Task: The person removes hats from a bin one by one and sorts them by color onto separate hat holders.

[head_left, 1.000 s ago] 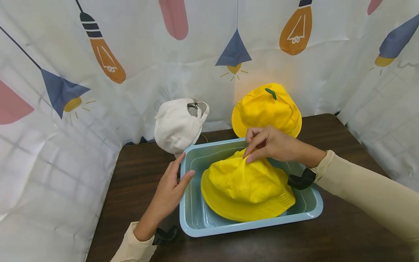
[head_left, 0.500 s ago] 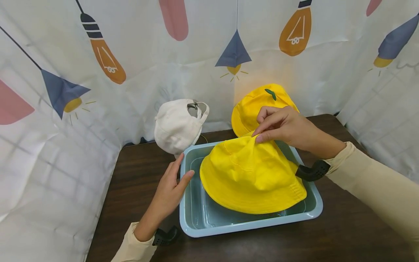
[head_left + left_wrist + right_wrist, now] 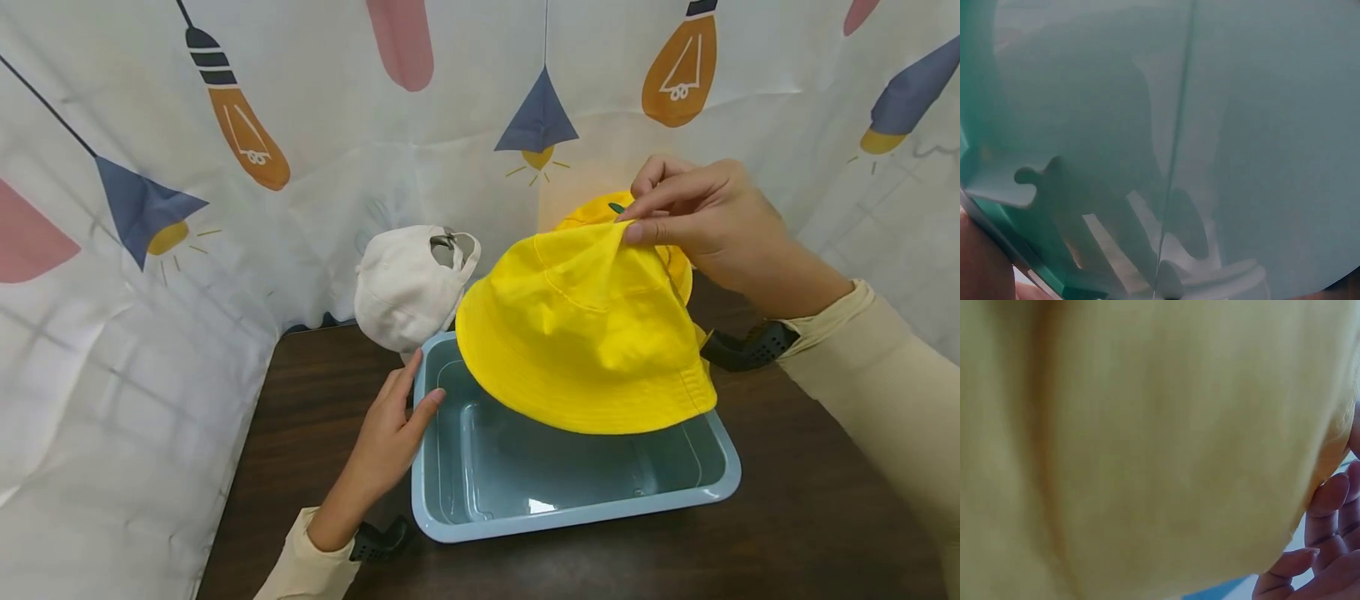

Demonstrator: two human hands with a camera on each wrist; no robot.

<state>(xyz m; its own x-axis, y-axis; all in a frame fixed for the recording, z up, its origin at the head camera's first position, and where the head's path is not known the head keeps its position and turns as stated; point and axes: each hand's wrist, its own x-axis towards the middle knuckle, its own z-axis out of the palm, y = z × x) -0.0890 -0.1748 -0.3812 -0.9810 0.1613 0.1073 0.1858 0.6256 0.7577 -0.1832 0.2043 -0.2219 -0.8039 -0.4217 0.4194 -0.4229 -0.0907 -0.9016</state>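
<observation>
My right hand (image 3: 705,221) pinches the crown of a yellow bucket hat (image 3: 577,333) between thumb and fingertips. The hat hangs brim down above the back part of a light blue plastic basin (image 3: 577,521). Yellow cloth (image 3: 1166,444) fills most of the right wrist view, the fingers at its right edge. My left hand (image 3: 386,425) rests on the basin's left rim, fingers extended and thumb over the edge. In the left wrist view the basin's wall (image 3: 1272,156) takes up nearly everything. A second yellow hat (image 3: 592,212) with a green leaf stands behind, mostly hidden by the lifted one.
A white baseball cap (image 3: 408,287) stands behind the basin's back left corner, its strap opening facing right. All this sits on a dark wooden table (image 3: 322,400). Behind it hangs a white curtain (image 3: 450,150) printed with lamps and bulbs.
The right hand has lifted the yellow bucket hat up out of the basin, away from me and slightly right. It now partly covers the hat behind. The left hand has stayed on the rim.
</observation>
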